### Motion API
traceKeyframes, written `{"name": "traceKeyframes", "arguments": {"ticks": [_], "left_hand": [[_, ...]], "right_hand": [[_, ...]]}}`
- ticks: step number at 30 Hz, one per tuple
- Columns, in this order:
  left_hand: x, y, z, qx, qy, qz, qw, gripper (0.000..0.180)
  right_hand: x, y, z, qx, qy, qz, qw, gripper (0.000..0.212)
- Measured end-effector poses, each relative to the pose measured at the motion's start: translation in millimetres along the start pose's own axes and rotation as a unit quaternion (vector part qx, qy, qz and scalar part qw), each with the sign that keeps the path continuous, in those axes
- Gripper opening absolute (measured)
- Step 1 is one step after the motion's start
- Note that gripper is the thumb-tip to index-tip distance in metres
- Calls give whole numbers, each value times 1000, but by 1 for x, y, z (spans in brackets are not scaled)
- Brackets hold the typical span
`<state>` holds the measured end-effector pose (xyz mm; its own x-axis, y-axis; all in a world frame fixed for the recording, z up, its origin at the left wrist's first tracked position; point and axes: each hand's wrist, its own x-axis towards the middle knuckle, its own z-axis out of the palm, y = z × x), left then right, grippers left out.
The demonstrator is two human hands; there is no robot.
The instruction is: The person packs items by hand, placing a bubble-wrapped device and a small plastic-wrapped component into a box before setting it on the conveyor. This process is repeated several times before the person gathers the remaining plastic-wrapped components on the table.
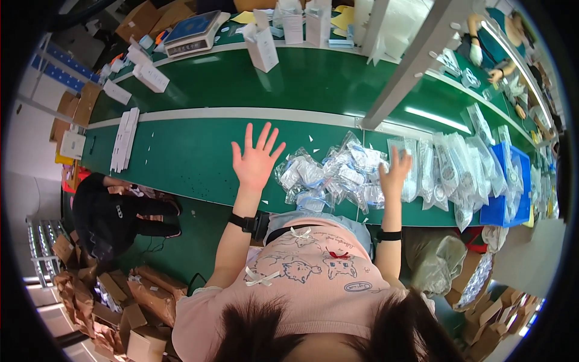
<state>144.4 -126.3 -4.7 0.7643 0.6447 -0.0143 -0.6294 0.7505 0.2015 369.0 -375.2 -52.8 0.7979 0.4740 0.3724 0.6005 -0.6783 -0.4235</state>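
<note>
My left hand (256,158) is raised flat over the green table (181,157), fingers spread wide, palm toward the camera, holding nothing. A heap of small clear plastic bags with white parts (332,178) lies just right of it. My right hand (395,172) rests at the right edge of that heap, fingers curled against the bags; whether it grips one I cannot tell. Both wrists wear black bands.
More clear bags (458,172) spread to the right, beside a blue bin (509,205). White cartons (263,45) and a scale (193,33) stand on the far belt. Flat white cards (123,148) lie at left. Another person (114,211) crouches at left; brown boxes (114,301) cover the floor.
</note>
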Motion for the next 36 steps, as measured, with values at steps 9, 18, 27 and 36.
{"name": "traceKeyframes", "arguments": {"ticks": [9, 18, 27, 36], "left_hand": [[-6, -41, 69, 892, -255, 239, 286, 57], [-9, -48, 108, 825, -288, 336, 352, 49], [-13, -49, 97, 772, -318, 392, 387, 43], [-10, -53, 97, 760, -330, 386, 406, 50]], "right_hand": [[4, -130, -63, 162, -83, -393, 902, 47], [18, -160, -74, 635, -70, -142, 756, 29], [17, -172, -102, 932, -310, 94, 163, 24], [19, -172, -103, 931, -314, 62, 173, 26]]}}
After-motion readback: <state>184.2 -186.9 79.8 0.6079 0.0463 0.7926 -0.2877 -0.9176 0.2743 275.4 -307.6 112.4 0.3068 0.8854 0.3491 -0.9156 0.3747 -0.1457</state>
